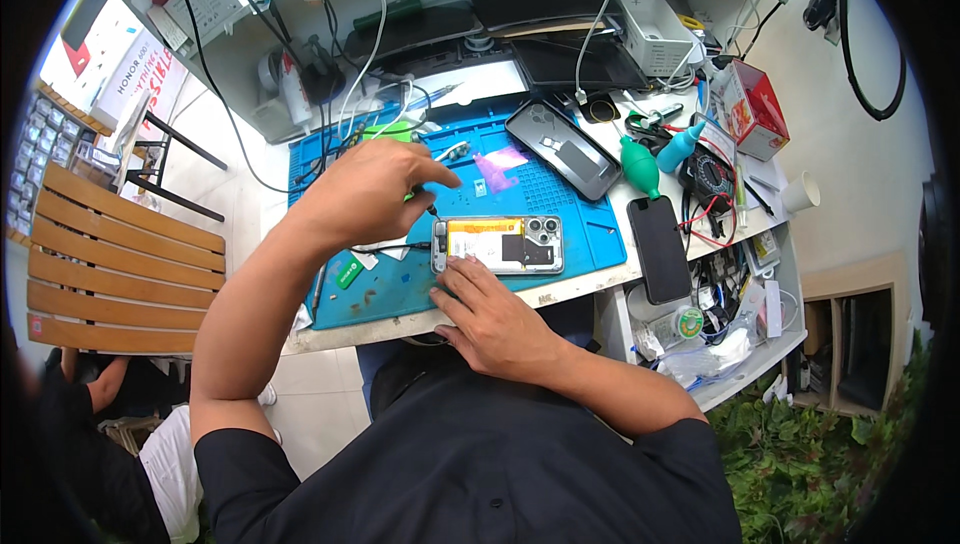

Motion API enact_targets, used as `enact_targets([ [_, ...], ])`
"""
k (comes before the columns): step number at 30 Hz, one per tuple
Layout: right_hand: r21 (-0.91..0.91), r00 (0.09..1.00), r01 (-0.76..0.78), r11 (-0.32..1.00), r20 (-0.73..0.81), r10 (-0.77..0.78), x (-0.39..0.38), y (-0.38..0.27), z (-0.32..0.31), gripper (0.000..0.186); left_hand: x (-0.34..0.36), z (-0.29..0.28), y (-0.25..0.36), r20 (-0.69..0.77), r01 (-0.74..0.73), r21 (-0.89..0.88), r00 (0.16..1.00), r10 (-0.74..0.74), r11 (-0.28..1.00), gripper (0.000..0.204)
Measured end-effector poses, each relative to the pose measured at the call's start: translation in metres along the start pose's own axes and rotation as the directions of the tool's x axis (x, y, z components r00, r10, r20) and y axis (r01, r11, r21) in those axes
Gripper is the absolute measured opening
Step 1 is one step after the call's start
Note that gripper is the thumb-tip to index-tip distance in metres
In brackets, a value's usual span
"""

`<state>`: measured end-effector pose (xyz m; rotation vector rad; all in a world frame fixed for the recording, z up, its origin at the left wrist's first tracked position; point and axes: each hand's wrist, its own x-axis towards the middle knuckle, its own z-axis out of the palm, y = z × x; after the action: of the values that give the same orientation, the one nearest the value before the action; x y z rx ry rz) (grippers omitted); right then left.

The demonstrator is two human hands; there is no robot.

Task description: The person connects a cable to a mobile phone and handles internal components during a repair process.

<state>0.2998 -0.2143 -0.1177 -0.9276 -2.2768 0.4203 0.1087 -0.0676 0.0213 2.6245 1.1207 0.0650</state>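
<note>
An opened phone [500, 246] lies sideways on the blue mat [590, 244], its camera lenses at the right and its inner parts showing. My left hand [375, 189] is closed round a slim screwdriver [434, 212], mostly hidden by the fingers. Its dark tip points down near the phone's upper left corner. My right hand [490, 319] rests at the phone's lower edge, with its fingers apart and some fingertips touching the phone. A black cable or thin tool [395, 247] reaches the phone's left end. Beyond the phone lies a purple translucent piece [500, 169].
A detached phone back or case [565, 149] lies behind. At right are a dark phone [660, 249], a green air blower [640, 166], a blue bottle [680, 147] and a cluttered open drawer [720, 319]. Cables hang over the bench. A slatted wooden chair [125, 269] stands left; a person sits below.
</note>
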Motion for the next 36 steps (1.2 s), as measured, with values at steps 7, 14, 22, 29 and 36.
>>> enact_targets([
  [7, -0.017, 1.000, 0.024, 1.000, -0.014, -0.025, 0.000, 0.003, 0.002, 0.048, 0.000, 0.003, -0.003, -0.047, 0.013, 0.046, 0.999, -0.010, 0.999, 0.039],
  [14, -0.088, 0.990, -0.125, 0.988, -0.075, 0.119, 0.009, 0.013, -0.007, 0.071, 0.006, 0.001, -0.006, 0.000, -0.184, -0.001, 0.983, 0.184, 0.983, 0.035],
  [22, -0.329, 0.985, -0.143, 0.934, 0.043, 0.166, 0.017, 0.024, -0.001, 0.100, -0.001, 0.012, -0.011, -0.197, 0.097, -0.115, 0.973, -0.119, 0.989, 0.070],
  [29, -0.305, 0.983, -0.150, 0.940, 0.059, 0.176, 0.019, 0.024, 0.000, 0.097, -0.002, 0.084, -0.041, -0.479, 0.000, -0.494, 0.835, -0.272, 0.870, 0.105],
  [36, -0.311, 0.988, -0.141, 0.940, 0.018, 0.155, 0.016, 0.028, -0.001, 0.087, 0.008, 0.113, -0.035, -0.619, -0.176, -0.426, 0.773, -0.144, 0.887, 0.093],
])
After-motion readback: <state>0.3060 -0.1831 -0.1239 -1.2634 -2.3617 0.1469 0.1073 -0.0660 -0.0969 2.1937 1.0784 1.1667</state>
